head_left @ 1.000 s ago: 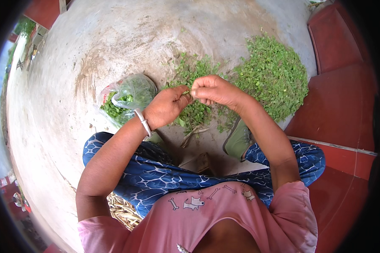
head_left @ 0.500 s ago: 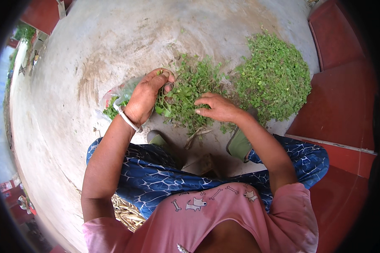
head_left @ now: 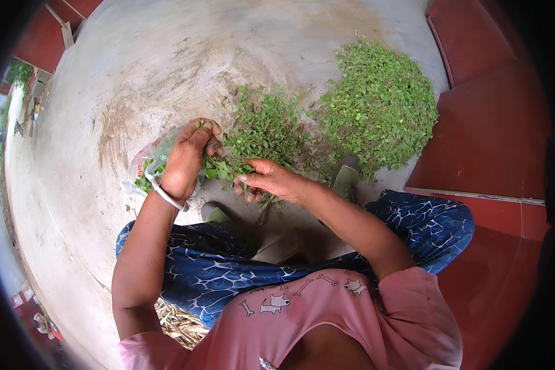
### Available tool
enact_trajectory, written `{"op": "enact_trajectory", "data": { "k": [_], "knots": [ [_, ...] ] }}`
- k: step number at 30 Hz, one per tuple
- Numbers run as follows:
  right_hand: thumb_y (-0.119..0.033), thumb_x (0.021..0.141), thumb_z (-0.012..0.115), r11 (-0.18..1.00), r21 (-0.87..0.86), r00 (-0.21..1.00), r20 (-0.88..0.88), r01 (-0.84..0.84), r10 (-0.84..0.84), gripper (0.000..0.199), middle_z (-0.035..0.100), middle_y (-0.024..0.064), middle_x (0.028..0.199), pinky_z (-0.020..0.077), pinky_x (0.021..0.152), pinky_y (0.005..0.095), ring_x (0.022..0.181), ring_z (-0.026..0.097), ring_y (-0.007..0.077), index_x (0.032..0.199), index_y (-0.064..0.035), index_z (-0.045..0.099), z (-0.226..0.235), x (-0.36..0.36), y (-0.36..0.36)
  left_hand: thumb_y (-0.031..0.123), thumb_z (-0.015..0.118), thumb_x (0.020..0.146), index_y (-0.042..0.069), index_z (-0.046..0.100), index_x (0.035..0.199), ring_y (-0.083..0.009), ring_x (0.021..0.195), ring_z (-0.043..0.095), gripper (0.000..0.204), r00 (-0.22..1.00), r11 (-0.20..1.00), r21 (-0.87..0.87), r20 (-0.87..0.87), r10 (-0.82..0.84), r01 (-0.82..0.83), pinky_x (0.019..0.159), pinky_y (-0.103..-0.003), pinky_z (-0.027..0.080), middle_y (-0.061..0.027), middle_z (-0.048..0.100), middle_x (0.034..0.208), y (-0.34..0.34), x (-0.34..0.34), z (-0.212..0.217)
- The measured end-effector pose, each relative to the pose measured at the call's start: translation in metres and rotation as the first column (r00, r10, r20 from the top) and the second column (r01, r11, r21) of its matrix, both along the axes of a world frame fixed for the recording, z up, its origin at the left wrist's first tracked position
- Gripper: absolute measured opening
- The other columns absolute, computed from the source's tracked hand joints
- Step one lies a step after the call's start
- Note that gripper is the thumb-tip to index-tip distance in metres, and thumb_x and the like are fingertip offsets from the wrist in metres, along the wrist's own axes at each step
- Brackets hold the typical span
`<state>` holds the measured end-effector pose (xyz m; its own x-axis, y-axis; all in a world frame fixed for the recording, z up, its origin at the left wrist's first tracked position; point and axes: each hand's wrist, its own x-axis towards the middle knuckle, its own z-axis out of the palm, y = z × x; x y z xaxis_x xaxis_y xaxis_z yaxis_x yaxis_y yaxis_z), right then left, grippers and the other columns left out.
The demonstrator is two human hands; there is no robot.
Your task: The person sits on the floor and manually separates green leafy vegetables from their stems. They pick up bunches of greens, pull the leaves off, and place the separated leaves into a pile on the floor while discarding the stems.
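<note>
My left hand (head_left: 191, 154) is closed on a leafy green sprig (head_left: 221, 166), pinched with thumb and fingers, a white bracelet at the wrist. The sprig trails toward my right hand (head_left: 271, 180), whose thumb and fingers close on its leafy end. Just beyond both hands lies a small loose pile of green plants (head_left: 266, 126), mixed with soil. Left of my left hand, partly behind it, rests a clear plastic bag (head_left: 135, 168) with red marks and green leaves inside. Which roots or stems sit inside my left fist is hidden.
A larger heap of greens (head_left: 379, 102) spreads at the right on the concrete floor (head_left: 74, 185). Dark red panels (head_left: 481, 148) stand along the right side. My green shoes (head_left: 345, 179) flank the work spot. Dry straw (head_left: 180, 322) lies by my left leg.
My right hand has moved left and toward me, from over the small pile to the sprig, and its fingers have closed. The view has shifted slightly, and the left hand still grips greens.
</note>
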<state>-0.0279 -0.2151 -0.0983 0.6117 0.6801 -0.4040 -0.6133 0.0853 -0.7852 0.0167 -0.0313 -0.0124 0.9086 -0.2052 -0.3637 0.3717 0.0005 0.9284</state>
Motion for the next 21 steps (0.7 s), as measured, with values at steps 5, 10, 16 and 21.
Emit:
{"op": "enact_trajectory", "data": {
  "k": [5, 10, 16, 21],
  "knots": [
    [-0.023, 0.091, 0.051, 0.941, -0.322, 0.978, 0.143, -0.101, 0.154, 0.019, 0.062, 0.0068, 0.088, 0.0476, 0.06, 0.0284, 0.069, 0.06, 0.016, 0.102, -0.0076, 0.055, -0.051, -0.005, -0.016, 0.02, 0.043, 0.095, 0.005, 0.051, 0.089, -0.0126, 0.064, 0.049, 0.018, 0.998, 0.997, -0.062, 0.043, 0.042, -0.039, 0.067, -0.026, 0.04, -0.0009, 0.046, 0.065, -0.002, -0.001, 0.008],
    [-0.018, 0.079, 0.059, 0.373, -0.868, 0.703, 0.488, 0.329, 0.517, 0.025, 0.056, 0.0171, 0.103, 0.0473, 0.072, 0.0465, 0.084, 0.057, 0.0397, 0.101, -0.0096, 0.052, -0.121, -0.01, -0.065, 0.021, 0.044, 0.095, 0.007, 0.05, 0.09, -0.0107, 0.054, 0.042, 0.016, 0.99, 0.978, -0.158, 0.028, 0.14, -0.134, 0.061, -0.028, 0.043, 0.0005, 0.04, 0.061, 0.001, -0.001, 0.023],
    [-0.023, 0.079, 0.062, 0.15, -0.879, 0.889, 0.459, 0.452, 0.011, 0.059, 0.047, 0.0203, 0.121, 0.0456, 0.082, 0.0481, 0.103, 0.052, 0.0385, 0.131, -0.0137, 0.037, -0.133, 0.016, -0.088, 0.025, 0.043, 0.096, 0.008, 0.051, 0.091, -0.0069, 0.047, 0.032, 0.019, 0.993, 0.993, -0.037, 0.021, 0.112, -0.111, 0.052, -0.024, 0.042, 0.0019, 0.037, 0.059, 0.001, -0.007, 0.026],
    [-0.018, 0.083, 0.057, 0.494, -0.825, 0.871, 0.431, 0.274, 0.236, 0.056, 0.04, 0.0167, 0.13, 0.0443, 0.085, 0.0476, 0.108, 0.05, 0.0378, 0.134, -0.0144, 0.035, -0.155, 0.023, -0.053, 0.024, 0.044, 0.096, 0.007, 0.051, 0.09, -0.0061, 0.047, 0.034, 0.019, 0.997, 0.991, 0.114, -0.012, 0.071, -0.069, 0.051, -0.023, 0.042, 0.0023, 0.037, 0.06, -0.008, -0.008, 0.021]
  ]
}}
